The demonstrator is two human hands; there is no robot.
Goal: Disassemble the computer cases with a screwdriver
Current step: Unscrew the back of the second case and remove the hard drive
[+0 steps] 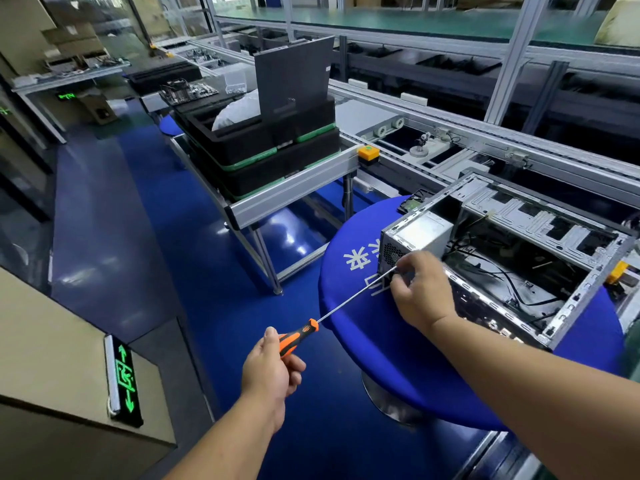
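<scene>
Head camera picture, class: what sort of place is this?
Probably an electronics assembly or teardown line: a roller conveyor in aluminium framing, stacked black trays, and an opened computer case being worked with a screwdriver.

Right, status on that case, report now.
Left hand grips screwdriver, tip at rear of case. Right hand pinches at the tip. Case open on blue stool. Nothing blocking.

Bare metal computer case (519, 237) on blue cloth table cover (363, 306)

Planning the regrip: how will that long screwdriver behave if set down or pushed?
The screwdriver has a long thin shaft, so it likely flexes slightly under side load. Round shaft, probably rolls on a flat surface. The left hand grips a ribbed orange-black handle, likely not slippery.
</scene>
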